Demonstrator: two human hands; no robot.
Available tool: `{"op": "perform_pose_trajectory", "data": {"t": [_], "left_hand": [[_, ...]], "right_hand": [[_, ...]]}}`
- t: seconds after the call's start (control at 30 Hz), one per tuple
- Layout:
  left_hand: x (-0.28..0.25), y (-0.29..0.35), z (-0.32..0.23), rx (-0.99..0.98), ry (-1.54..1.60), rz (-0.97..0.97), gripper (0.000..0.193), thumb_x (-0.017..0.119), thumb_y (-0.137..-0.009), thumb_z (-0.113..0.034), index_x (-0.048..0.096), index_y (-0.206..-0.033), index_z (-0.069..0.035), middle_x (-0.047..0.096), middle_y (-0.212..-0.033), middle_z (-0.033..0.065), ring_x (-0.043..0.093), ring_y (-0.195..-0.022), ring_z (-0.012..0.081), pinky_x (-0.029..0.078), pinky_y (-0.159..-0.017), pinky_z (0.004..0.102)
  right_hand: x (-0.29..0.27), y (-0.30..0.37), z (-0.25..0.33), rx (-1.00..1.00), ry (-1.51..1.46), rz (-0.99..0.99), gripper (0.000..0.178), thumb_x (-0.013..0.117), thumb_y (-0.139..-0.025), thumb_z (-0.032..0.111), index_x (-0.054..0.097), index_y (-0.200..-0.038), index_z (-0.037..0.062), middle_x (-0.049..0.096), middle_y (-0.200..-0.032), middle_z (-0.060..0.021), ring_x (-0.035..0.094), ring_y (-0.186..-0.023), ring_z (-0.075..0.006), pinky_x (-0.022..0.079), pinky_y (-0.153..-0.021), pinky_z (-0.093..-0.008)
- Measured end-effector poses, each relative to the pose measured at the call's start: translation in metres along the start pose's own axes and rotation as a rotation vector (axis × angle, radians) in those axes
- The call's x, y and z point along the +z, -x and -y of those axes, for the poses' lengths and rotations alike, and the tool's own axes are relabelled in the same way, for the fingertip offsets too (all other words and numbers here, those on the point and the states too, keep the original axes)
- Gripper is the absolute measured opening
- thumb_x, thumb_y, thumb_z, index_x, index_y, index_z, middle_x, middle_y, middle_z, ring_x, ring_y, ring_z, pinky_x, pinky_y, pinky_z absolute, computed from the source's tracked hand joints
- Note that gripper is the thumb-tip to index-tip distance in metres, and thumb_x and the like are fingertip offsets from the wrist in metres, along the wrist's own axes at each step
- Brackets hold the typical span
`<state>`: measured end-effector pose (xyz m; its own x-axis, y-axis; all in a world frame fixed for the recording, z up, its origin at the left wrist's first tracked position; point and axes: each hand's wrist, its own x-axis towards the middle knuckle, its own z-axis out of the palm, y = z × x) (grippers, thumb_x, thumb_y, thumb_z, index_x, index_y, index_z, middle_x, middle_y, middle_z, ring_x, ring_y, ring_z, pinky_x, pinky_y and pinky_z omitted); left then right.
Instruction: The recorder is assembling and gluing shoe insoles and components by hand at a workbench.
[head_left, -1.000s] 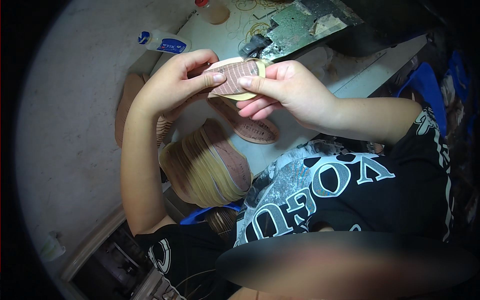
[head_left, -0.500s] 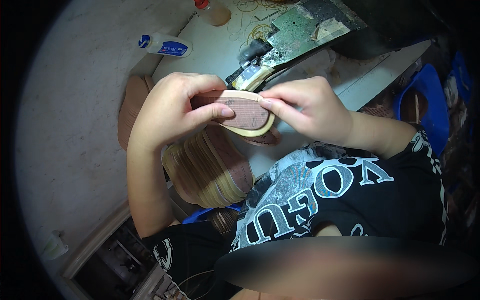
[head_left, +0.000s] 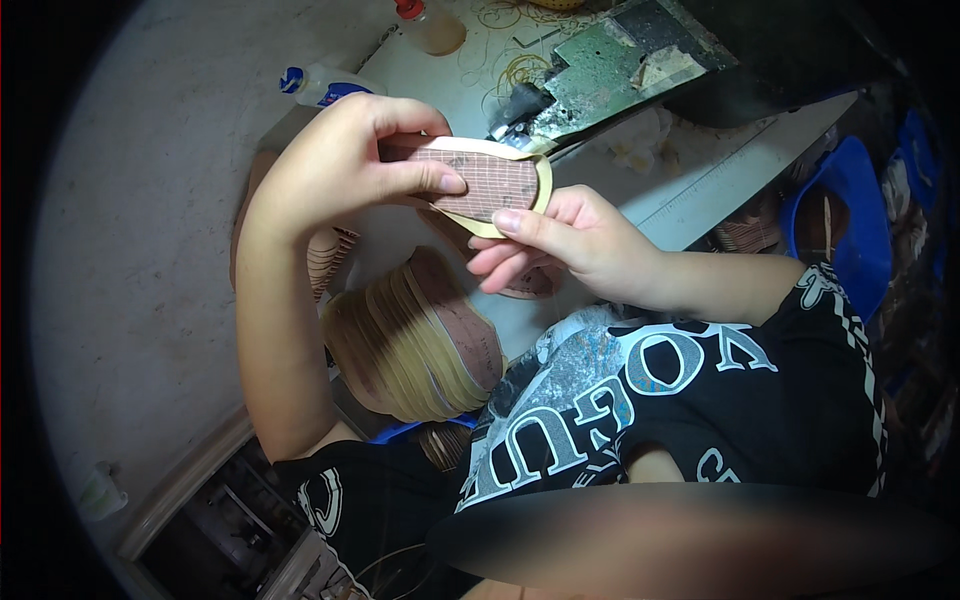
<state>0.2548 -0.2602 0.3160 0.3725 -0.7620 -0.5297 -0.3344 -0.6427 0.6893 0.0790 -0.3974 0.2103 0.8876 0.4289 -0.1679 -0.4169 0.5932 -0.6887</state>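
Note:
A shoe insole (head_left: pixel 497 178) with a reddish-brown checked face and a pale yellow border is held up over the table. My left hand (head_left: pixel 370 160) grips it from the left, thumb flat on the checked face and fingers behind. On the rounded right end, my right hand (head_left: pixel 580 235) pinches the near edge of the border, thumb on top, other fingers curled below. The border stands out past the checked board there. Beneath my right hand lies another brown insole piece (head_left: pixel 532 284), partly hidden. A stack of yellow-edged insoles (head_left: pixel 400 335) stands close to my body.
A green machine (head_left: pixel 610 85) sits on the white table beyond my hands. Behind my left hand are a white-and-blue bottle (head_left: pixel 312 88) and a red-capped bottle (head_left: pixel 435 32). More brown pieces (head_left: pixel 330 260) stand by my left forearm. To the right hangs a blue bin (head_left: pixel 850 225).
The insole has risen away from my body, tilting slightly. My right hand has shifted from the far edge of its rounded end round to the near edge. My left hand keeps its grip.

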Motion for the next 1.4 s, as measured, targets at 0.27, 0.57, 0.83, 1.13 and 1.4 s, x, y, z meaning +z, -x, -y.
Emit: {"op": "perform_pose_trajectory", "data": {"t": [0.27, 0.57, 0.83, 1.13, 1.4], "left_hand": [[-0.012, -0.028, 0.003, -0.159, 0.146, 0.214, 0.022, 0.078, -0.075, -0.010, 0.066, -0.090, 0.002, 0.063, -0.074, 0.0015, 0.059, -0.066, 0.0073, 0.051, -0.058, 0.0215], [0.010, -0.013, 0.019, -0.071, 0.302, 0.207, 0.022, 0.069, -0.085, -0.022, 0.059, -0.089, -0.002, 0.054, -0.070, -0.0043, 0.048, -0.058, 0.0039, 0.040, -0.048, 0.0195], [0.034, 0.002, 0.019, -0.178, 0.241, 0.049, 0.029, 0.060, -0.093, -0.030, 0.057, -0.093, -0.002, 0.056, -0.080, -0.0029, 0.048, -0.072, 0.0028, 0.042, -0.063, 0.0193], [0.050, 0.009, 0.030, -0.181, 0.252, -0.046, 0.030, 0.058, -0.095, -0.028, 0.058, -0.098, 0.001, 0.061, -0.085, -0.0003, 0.053, -0.076, 0.0038, 0.045, -0.069, 0.0203], [0.060, 0.011, 0.026, -0.215, 0.428, -0.039, 0.031, 0.058, -0.094, -0.029, 0.062, -0.099, 0.002, 0.064, -0.085, 0.0012, 0.056, -0.073, 0.0043, 0.047, -0.067, 0.0209]], "right_hand": [[0.024, -0.002, 0.002, -0.031, -0.148, -0.234, 0.039, 0.050, -0.098, 0.030, 0.059, -0.109, -0.0055, 0.067, -0.103, -0.0174, 0.068, -0.089, -0.0191, 0.054, -0.076, -0.0256], [0.011, 0.007, 0.020, 0.039, -0.247, -0.202, 0.041, 0.047, -0.098, 0.028, 0.055, -0.116, -0.0085, 0.064, -0.105, -0.0228, 0.067, -0.095, -0.0264, 0.056, -0.082, -0.0330], [-0.001, 0.006, 0.031, 0.120, -0.181, -0.198, 0.044, 0.046, -0.097, 0.028, 0.054, -0.116, -0.0102, 0.064, -0.103, -0.0238, 0.068, -0.092, -0.0283, 0.057, -0.081, -0.0343], [-0.008, -0.007, 0.030, 0.104, -0.102, -0.195, 0.039, 0.047, -0.096, 0.027, 0.056, -0.109, -0.0092, 0.065, -0.099, -0.0228, 0.069, -0.085, -0.0263, 0.059, -0.071, -0.0308], [-0.009, -0.008, 0.040, 0.095, -0.012, -0.185, 0.039, 0.046, -0.096, 0.028, 0.057, -0.105, -0.0081, 0.066, -0.093, -0.0209, 0.070, -0.082, -0.0243, 0.059, -0.070, -0.0300]]}}
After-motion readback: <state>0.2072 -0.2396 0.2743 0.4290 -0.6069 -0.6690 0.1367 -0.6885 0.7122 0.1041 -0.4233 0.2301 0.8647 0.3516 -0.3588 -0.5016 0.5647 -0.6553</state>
